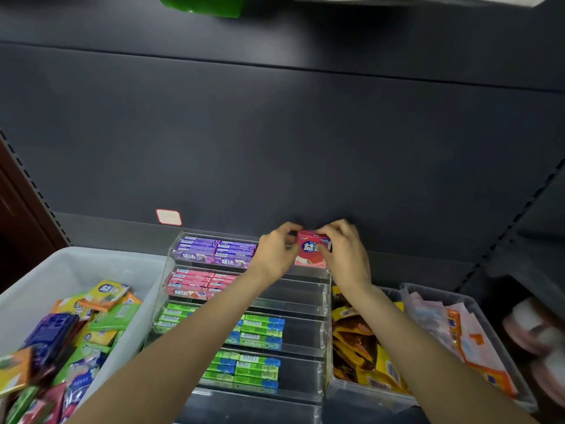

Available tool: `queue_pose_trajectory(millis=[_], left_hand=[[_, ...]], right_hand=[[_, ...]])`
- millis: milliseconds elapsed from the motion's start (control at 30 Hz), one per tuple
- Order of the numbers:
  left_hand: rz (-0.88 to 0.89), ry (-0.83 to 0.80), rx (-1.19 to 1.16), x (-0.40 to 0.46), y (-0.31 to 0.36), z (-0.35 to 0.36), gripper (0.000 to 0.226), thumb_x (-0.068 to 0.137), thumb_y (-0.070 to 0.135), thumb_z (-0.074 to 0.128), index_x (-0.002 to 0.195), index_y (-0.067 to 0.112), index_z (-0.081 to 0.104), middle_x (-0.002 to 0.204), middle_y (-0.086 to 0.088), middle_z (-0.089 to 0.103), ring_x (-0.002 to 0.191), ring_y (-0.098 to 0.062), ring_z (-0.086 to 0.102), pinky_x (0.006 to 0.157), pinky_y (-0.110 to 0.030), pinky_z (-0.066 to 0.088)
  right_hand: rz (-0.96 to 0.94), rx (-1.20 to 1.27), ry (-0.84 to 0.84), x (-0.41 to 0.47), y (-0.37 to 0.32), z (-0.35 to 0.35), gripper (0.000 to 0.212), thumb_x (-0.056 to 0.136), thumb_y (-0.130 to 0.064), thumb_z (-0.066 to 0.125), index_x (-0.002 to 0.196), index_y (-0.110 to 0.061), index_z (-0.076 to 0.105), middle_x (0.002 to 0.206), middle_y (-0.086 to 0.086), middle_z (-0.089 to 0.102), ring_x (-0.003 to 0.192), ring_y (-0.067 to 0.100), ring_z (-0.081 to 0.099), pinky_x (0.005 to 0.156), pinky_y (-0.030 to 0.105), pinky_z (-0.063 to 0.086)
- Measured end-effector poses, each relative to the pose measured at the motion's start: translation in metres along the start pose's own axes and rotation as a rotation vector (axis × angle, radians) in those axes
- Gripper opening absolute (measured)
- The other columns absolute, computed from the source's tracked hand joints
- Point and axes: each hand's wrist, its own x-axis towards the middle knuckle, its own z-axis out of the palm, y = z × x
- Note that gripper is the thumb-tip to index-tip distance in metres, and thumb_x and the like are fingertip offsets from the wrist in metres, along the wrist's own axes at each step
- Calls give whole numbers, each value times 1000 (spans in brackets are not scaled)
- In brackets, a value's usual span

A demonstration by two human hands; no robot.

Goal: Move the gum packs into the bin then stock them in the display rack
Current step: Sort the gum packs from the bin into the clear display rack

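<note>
- The small pink cardboard gum pack with a blue-and-white logo (312,250) sits pinched between my two hands at the top tier of the clear acrylic stepped display rack (321,332), towards its right end, close to the dark back panel.
- My left hand (276,250) pinches the pack's left edge with curled fingers and thumb; my right hand (344,249) does the same on the right edge and top corner. Both grips are closed on the pack.
- I judge it light and fairly stiff, a thin box that could dent if squeezed hard; its glossy faces look a little slippery, so holding it by the short edges suits it best.
- In the same tier lie purple stick packs (215,250); below come pink stick packs (195,284), then green-and-blue ones (260,330) on the lower tiers.
- To the left, the white plastic bin (46,270) holds a loose heap of mixed packs waiting to be stocked.
- To the right, a clear tub of yellow snack sachets (360,341) stands just beside the rack.
- My forearms hide part of the middle tiers, and I cannot tell whether the pack's base already touches the shelf.
</note>
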Motion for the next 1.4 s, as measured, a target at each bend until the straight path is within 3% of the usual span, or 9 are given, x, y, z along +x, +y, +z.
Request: queue_pose_trajectory(millis=[200, 433, 533, 700, 833, 1000, 1200, 1300, 1400], left_hand=[[63, 78, 67, -3, 0, 0, 32, 91, 8, 54, 123, 8, 55, 115, -9, 66, 102, -18, 64, 86, -23, 52], [113, 184, 248, -30, -19, -39, 27, 89, 17, 57, 117, 17, 59, 109, -2, 64, 91, -16, 64, 81, -35, 53], [42, 203, 273, -52, -37, -70, 25, 88, 20, 57, 113, 19, 60, 100, 0, 67, 87, -19, 64, 78, -37, 52], [-128, 249, 291, -101, -83, -134, 13, 88, 23, 59, 101, 19, 62, 88, 1, 70, 78, -18, 65, 71, -30, 49], [-269, 238, 338, -140, -134, -194, 17, 89, 20, 57, 103, 13, 61, 92, -3, 69, 79, -20, 62, 71, -27, 43], [-386, 255, 416, -193, -215, -277, 18, 85, 9, 59, 103, 6, 64, 104, -16, 63, 100, -33, 57, 85, -35, 40], [-464, 89, 495, -240, -292, -354, 54, 86, 17, 64, 136, 11, 45, 134, -15, 45, 125, -36, 41, 102, -40, 35], [-458, -107, 401, -254, -308, -370, 67, 90, 20, 60, 147, 16, 25, 148, -9, 35, 133, -29, 37, 108, -32, 29], [-463, -165, 278, -264, -315, -375, 73, 92, 23, 58, 150, 23, 14, 147, -6, 38, 127, -26, 45, 105, -34, 36]], right_hand=[[-54, -165, 12, -1, -7, -3, 36, 84, -22, 67, 117, -13, 57, 114, 7, 51, 107, 24, 50, 82, 37, 50], [-61, 101, -15, -18, -49, -6, 34, 89, -20, 61, 122, -16, 57, 117, 0, 48, 109, 15, 46, 84, 26, 45], [-68, 263, -114, -24, -86, 7, 31, 91, -16, 57, 121, -18, 56, 111, -3, 51, 101, 11, 52, 80, 20, 40], [-115, 398, -282, -43, -155, 49, 29, 86, -9, 58, 114, -15, 59, 100, 2, 60, 90, 18, 59, 86, 35, 47], [-142, 440, -400, -65, -216, 88, 24, 86, -7, 57, 108, -13, 64, 95, 5, 63, 85, 18, 60, 84, 34, 48], [-137, 398, -560, -90, -298, 136, 29, 87, -8, 54, 114, -13, 62, 102, 6, 61, 91, 18, 60, 82, 28, 45], [-90, 360, -664, -119, -370, 190, 36, 90, -14, 58, 125, -12, 55, 124, 7, 55, 117, 20, 52, 99, 28, 38], [-73, 286, -744, -131, -389, 206, 55, 90, -23, 60, 141, -17, 39, 143, 4, 41, 133, 19, 38, 107, 27, 28], [-69, 257, -831, -143, -400, 221, 76, 85, -31, 67, 148, -23, 25, 152, -1, 28, 139, 18, 26, 114, 35, 24]])
